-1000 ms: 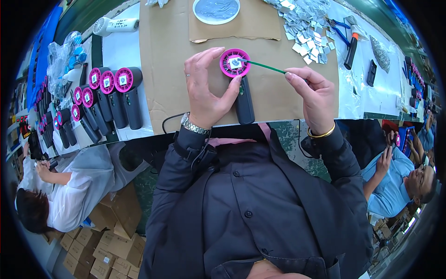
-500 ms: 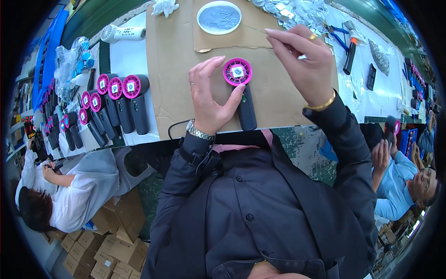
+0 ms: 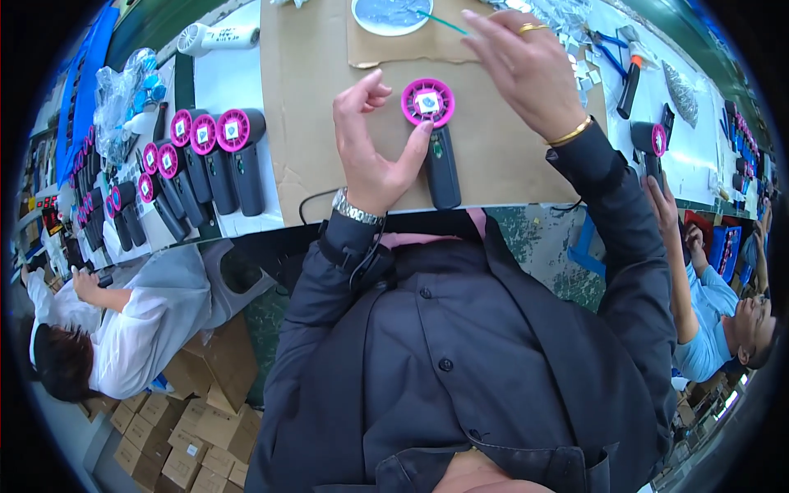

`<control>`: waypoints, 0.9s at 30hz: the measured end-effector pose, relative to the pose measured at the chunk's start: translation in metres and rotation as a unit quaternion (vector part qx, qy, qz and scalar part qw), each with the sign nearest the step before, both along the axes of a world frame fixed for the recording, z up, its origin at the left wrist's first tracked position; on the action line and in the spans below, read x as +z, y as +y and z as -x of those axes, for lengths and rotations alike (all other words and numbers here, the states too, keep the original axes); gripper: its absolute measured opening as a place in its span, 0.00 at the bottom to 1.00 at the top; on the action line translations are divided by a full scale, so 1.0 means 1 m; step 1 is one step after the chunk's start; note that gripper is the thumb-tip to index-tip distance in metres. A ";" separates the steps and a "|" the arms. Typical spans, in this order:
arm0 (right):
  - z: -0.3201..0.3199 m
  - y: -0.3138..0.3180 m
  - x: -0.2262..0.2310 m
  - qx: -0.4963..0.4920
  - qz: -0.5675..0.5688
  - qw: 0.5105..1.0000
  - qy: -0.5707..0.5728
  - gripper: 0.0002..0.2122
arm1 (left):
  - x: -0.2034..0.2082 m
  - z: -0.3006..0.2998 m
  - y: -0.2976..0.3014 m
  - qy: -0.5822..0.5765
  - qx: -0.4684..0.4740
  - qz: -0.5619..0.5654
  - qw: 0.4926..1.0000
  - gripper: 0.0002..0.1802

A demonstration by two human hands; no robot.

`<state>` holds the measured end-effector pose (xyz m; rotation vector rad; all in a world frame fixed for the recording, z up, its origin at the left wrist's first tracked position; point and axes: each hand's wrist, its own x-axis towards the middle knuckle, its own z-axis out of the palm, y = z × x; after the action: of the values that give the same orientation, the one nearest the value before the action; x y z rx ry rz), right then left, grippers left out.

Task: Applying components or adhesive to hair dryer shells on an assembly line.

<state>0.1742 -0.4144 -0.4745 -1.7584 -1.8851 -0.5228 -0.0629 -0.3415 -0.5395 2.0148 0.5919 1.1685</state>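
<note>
A handheld fan (image 3: pixel 444 177) with a pink ring and dark handle lies on the cardboard in front of me. In its ring sits a white square (image 3: pixel 426 103) bearing a grey dab. My left hand (image 3: pixel 372 148) is beside it on the left; its thumb tip touches or nearly touches the ring's lower edge, while the other fingers are half bent and stand apart from the thumb. Between the fingers of my right hand (image 3: pixel 526 78) is a thin green stick (image 3: pixel 446 22). Its far end reaches into grey paste (image 3: pixel 390 12) in a round white dish (image 3: pixel 393 33).
Several similar pink-ringed fans (image 3: pixel 244 168) lie at the left. Blue-handled pliers (image 3: pixel 606 53), a hammer (image 3: pixel 631 86) and small white squares (image 3: pixel 585 70) are at the right. A co-worker's hand (image 3: pixel 660 197) at the right holds another fan (image 3: pixel 649 146); another person sits at the left.
My right hand has moved forward with the stick, whose end is now in the paste. My left fingers have curled more. The right co-worker has brought a fan forward to the table.
</note>
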 end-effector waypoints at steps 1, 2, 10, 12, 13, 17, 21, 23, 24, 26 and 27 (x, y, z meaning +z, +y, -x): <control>0.001 -0.008 0.000 -0.003 -0.019 0.999 0.049 0.08 | -0.002 0.000 0.001 -0.010 0.001 0.004 1.000 0.43; 0.001 -0.017 0.001 -0.005 -0.038 0.994 0.097 0.07 | -0.004 0.000 0.001 -0.021 0.001 0.007 1.000 0.45; 0.054 -0.085 -0.008 -0.068 -0.031 0.932 0.355 0.03 | 0.045 0.010 -0.024 0.120 0.025 0.130 0.984 0.58; 0.063 -0.099 -0.019 -0.116 -0.043 0.897 0.425 0.03 | 0.067 0.010 -0.036 0.163 0.019 0.169 0.972 0.63; 0.065 -0.103 -0.024 -0.104 -0.043 0.897 0.427 0.03 | 0.071 0.008 -0.038 0.198 -0.007 0.213 0.957 0.69; 0.075 -0.105 -0.040 -0.092 -0.028 0.868 0.487 0.04 | 0.037 0.005 -0.047 0.179 0.046 -0.010 0.983 0.77; 0.082 -0.104 -0.039 -0.082 -0.039 0.854 0.513 0.05 | 0.033 0.000 -0.051 0.195 0.053 -0.019 0.979 0.79; 0.083 -0.103 -0.040 -0.084 -0.041 0.852 0.516 0.05 | 0.029 0.000 -0.051 0.197 0.047 -0.010 0.979 0.78; 0.084 -0.102 -0.040 -0.085 -0.043 0.851 0.517 0.05 | 0.028 0.000 -0.050 0.199 0.037 0.000 0.979 0.77; 0.086 -0.102 -0.040 -0.084 -0.040 0.849 0.520 0.05 | 0.026 0.000 -0.049 0.200 0.028 0.007 0.979 0.76; 0.087 -0.101 -0.040 -0.085 -0.036 0.847 0.524 0.05 | 0.026 0.001 -0.050 0.205 0.025 0.015 0.978 0.74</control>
<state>0.0867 -0.5158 -0.5145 -1.6304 -0.9164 0.3021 -0.0637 -0.3912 -0.5131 2.2395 0.8601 0.7654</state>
